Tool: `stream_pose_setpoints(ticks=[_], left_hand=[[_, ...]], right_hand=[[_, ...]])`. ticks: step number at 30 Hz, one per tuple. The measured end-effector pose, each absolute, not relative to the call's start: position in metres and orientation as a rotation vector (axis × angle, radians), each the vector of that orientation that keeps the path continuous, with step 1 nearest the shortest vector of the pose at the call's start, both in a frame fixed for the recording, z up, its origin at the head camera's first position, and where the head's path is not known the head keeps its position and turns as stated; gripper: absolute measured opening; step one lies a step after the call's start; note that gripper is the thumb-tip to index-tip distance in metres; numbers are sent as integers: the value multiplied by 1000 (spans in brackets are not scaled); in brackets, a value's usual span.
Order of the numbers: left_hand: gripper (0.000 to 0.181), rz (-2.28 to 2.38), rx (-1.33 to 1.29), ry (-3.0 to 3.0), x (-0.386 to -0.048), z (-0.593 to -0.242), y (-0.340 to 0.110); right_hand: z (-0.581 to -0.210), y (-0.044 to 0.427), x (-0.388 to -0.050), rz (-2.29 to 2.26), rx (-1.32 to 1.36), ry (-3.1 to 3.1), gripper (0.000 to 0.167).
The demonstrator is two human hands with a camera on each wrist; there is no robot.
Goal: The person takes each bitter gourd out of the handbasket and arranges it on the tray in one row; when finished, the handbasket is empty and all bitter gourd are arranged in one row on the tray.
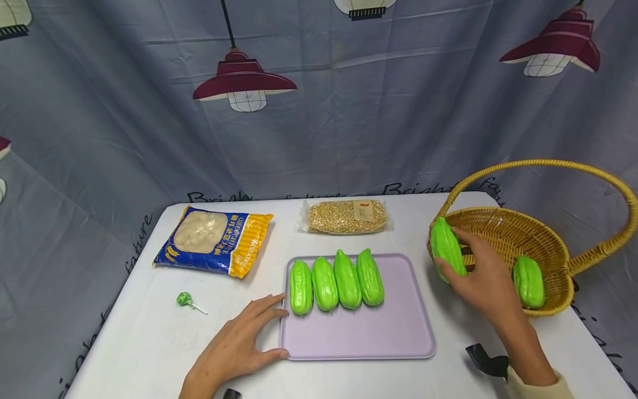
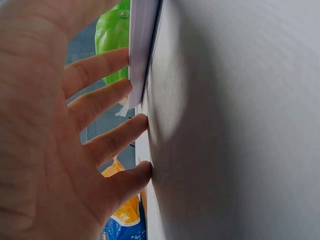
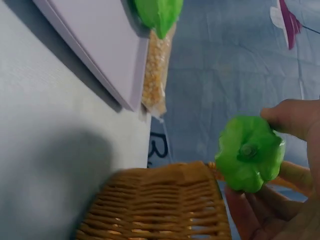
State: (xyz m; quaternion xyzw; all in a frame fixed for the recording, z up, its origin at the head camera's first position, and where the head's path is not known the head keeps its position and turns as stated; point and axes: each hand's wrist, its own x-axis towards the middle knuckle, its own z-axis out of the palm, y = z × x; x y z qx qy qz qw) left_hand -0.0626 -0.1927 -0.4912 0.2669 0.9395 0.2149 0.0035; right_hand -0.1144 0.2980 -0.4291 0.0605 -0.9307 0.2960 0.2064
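My right hand [image 1: 485, 274] pinches a green ridged bitter melon [image 1: 447, 248] between thumb and fingers, at the left rim of a wicker basket [image 1: 540, 227]. In the right wrist view the held bitter melon [image 3: 248, 152] shows its lobed end, apart from the tray. Another bitter melon [image 1: 528, 281] lies inside the basket. Several more, one of them this bitter melon [image 1: 301, 288], stand side by side on the upper part of a light purple tray [image 1: 399, 332]. My left hand [image 1: 236, 341] has its fingers spread, with fingertips touching the tray's left edge and the table.
A blue and yellow pasta bag [image 1: 214, 238] lies at the back left, with a green-wrapped lollipop [image 1: 184, 299] in front of it. Behind the tray is a clear bag of yellow grains [image 1: 346, 216]. The basket's tall handle [image 1: 543, 163] arches over it. A grey curtain [image 1: 319, 127] hangs behind.
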Motion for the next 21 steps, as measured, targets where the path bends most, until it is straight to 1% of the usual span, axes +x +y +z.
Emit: stream_pose_setpoints(ticks=[4,9,21], left_hand=[[66,679,829,2937,-63,-491,-192],[66,687,821,2932,-62,-491,-193],[66,675,826,2939,-62,-491,-193]], right_hand=[[-432,290,-113,866,226,-2577,78],[-438,278,-110,850,231,-2655,81],[-455,258,-115,919,265,-2841,74]])
